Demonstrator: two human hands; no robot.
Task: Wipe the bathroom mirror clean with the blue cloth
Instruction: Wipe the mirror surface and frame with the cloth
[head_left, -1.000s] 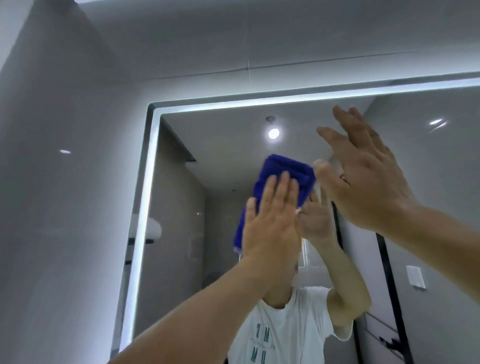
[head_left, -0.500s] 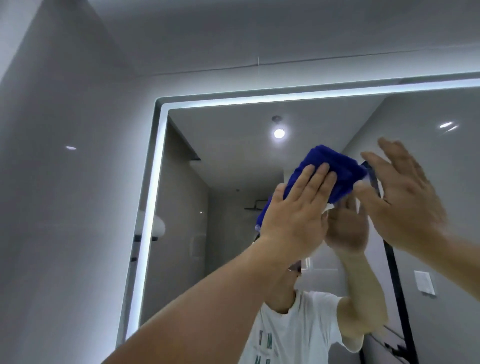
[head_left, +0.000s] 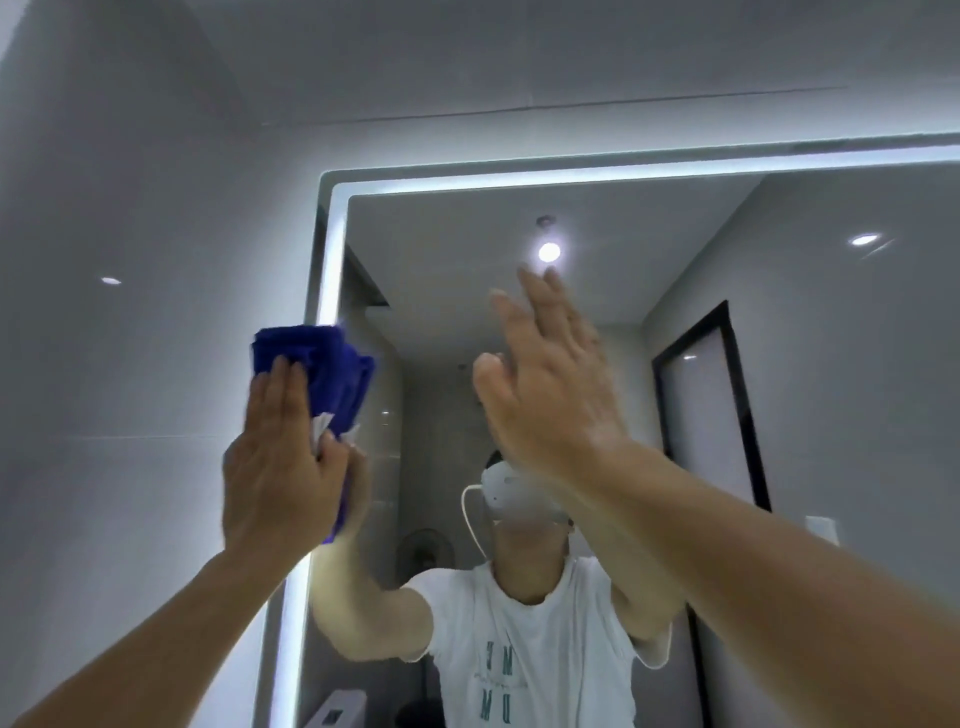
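Observation:
A large wall mirror (head_left: 810, 291) with a lit border fills the right and middle of the head view. My left hand (head_left: 278, 462) presses a folded blue cloth (head_left: 324, 371) flat against the mirror's lit left edge, fingers straight. The cloth sticks out above and to the right of my fingers, partly over the wall beside the frame. My right hand (head_left: 550, 389) is raised in front of the glass near the middle, fingers straight and together, holding nothing. Whether it touches the glass is unclear.
A glossy grey tiled wall (head_left: 130, 312) lies left of and above the mirror. The mirror's lit left border (head_left: 332, 260) runs vertically. Reflected in the glass are a person in a white shirt, ceiling lights and a dark-framed door (head_left: 701, 395).
My left hand has slid the cloth left from the middle of the glass to the mirror's left edge. My right hand has moved left and slightly up, staying flat.

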